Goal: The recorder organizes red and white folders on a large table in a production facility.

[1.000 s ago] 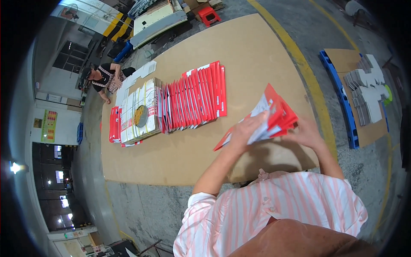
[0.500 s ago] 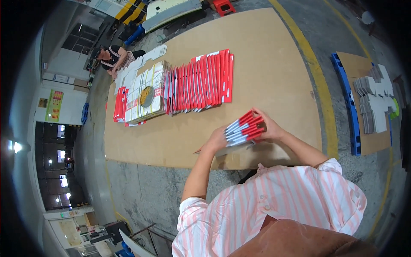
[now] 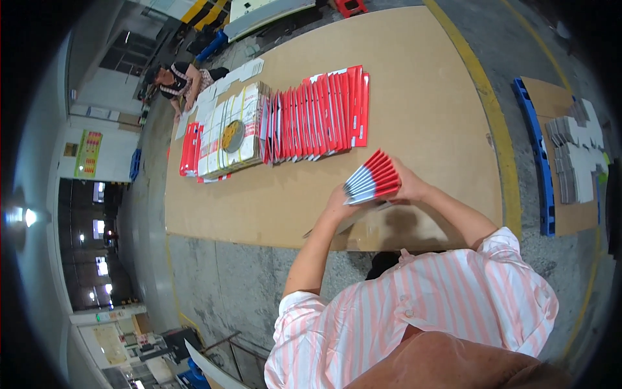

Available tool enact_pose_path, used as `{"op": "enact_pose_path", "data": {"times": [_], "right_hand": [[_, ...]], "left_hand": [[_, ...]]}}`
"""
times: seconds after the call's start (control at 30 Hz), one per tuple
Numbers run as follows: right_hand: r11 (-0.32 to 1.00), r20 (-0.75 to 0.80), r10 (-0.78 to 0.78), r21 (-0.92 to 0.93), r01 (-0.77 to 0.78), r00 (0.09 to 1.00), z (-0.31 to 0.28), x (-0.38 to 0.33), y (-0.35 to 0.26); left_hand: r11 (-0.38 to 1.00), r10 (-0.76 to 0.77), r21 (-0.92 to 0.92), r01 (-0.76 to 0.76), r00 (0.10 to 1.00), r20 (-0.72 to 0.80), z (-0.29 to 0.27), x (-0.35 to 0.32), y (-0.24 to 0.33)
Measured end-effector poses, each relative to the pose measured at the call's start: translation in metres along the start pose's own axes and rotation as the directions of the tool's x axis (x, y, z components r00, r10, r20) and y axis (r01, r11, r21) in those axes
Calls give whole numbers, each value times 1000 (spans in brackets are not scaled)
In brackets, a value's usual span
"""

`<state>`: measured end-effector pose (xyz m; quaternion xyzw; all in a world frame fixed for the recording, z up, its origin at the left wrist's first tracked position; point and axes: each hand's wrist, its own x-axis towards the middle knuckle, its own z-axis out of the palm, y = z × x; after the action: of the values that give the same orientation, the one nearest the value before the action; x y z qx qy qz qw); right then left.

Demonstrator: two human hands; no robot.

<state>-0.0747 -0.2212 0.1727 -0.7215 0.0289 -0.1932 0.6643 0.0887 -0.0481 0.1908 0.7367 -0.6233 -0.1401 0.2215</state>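
While both hands, left hand (image 3: 338, 206) and right hand (image 3: 407, 185), clamp fingers round the fanned red-and-white cartons (image 3: 371, 178), the laid-out row (image 3: 317, 113) sits straight ahead, long axis running leftward.

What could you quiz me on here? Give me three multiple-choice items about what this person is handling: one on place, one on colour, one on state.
1. Where does the long row of flat cartons lie?
A. on the brown board
B. on the blue pallet
C. on the bare floor

2. What colours is the stack in the hands?
A. green and black
B. red and white
C. all yellow

3. How is that stack held?
A. lying alone on the board
B. in one hand only
C. between both hands

Answers:
1. A, the row rests on the brown board.
2. B, the fanned edges show red and white.
3. C, the left hand and right hand grip it from either side.
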Motion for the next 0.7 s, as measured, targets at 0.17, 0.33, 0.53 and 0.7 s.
{"op": "enact_pose_path", "data": {"times": [0.17, 0.33, 0.53, 0.7], "right_hand": [[934, -95, 93, -337, -120, 991, 20, 5, 6], [998, -229, 55, -4, -57, 972, 45, 12, 17], [919, -443, -98, -383, -90, 891, 63, -9, -70], [871, -521, -194, -480, -98, 831, 75, -8, -110]], "left_hand": [[1000, 25, -13, -24, 997, 74, -21, 14, -19], [945, 58, -325, -35, 996, 62, -38, 24, -26], [921, -89, -371, 119, 991, 98, -45, 20, -29], [911, -49, -403, 88, 993, 105, -49, 18, -24]]}}
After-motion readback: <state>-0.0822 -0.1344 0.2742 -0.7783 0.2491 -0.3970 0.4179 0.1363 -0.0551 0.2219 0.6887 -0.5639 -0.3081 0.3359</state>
